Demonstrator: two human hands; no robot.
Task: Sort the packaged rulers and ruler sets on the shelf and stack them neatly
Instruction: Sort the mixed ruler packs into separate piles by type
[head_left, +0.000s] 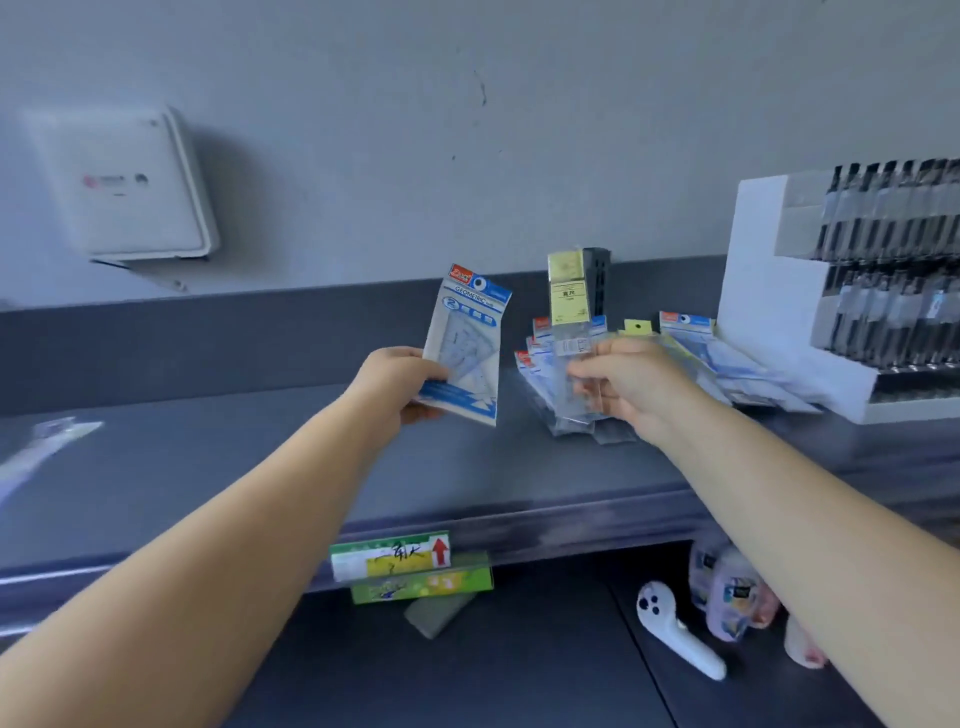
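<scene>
Left hand (395, 382): pinches the geometry set (465, 345), held above the shelf (260, 467). Right hand (631, 382): pinches the ruler pack (569, 312), upright over the loose pile (571, 405). Risk: your slick sleeves may slip, or you could scatter that pile when setting down.

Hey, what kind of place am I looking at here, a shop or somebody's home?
Most likely a stationery shop. A grey shelf carries a price label on its front edge, packaged ruler sets lie heaped on it, and a white display rack holds rows of pens.
</scene>
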